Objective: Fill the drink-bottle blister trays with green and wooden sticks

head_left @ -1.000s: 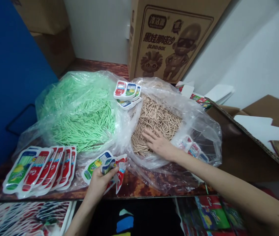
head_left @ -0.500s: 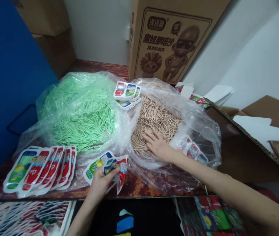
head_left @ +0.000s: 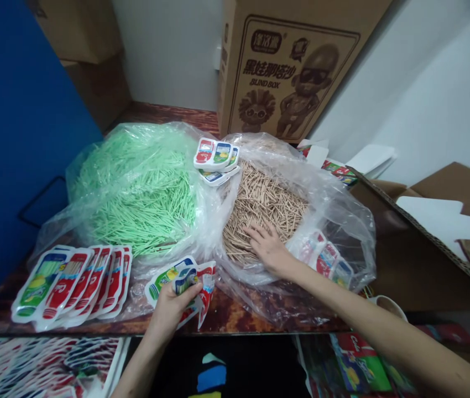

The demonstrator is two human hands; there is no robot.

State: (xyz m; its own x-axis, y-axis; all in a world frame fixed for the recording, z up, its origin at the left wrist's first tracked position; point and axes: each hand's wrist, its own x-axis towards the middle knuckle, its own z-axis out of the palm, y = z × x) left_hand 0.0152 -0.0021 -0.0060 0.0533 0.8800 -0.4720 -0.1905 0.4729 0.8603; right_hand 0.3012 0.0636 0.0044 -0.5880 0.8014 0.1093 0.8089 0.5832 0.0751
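My left hand point(head_left: 172, 309) grips a small bottle-printed packet point(head_left: 207, 284), its red part sticking out beyond the thumb and its blue part bent at the fingers. Beside that hand, a green and blue printed packet point(head_left: 161, 279) shows partly. My right hand point(head_left: 270, 250) lies on a heap of thin brown sticks point(head_left: 274, 196) in a clear plastic bag, fingers stretched out over them. To the left, a second clear bag holds thin light-green sticks point(head_left: 144, 204). A fanned row of red and green packets point(head_left: 69, 284) rests at the table's front left.
Several packets point(head_left: 216, 157) sit between the bags. More packets point(head_left: 330, 262) show through plastic at right. A large printed carton point(head_left: 293, 72) stands behind, an open cardboard box point(head_left: 417, 254) to the right, and a blue panel point(head_left: 19, 138) to the left.
The view has shifted slightly. My right hand stays on the brown sticks with a small move of the fingers; my left hand keeps its packet in nearly the same place.
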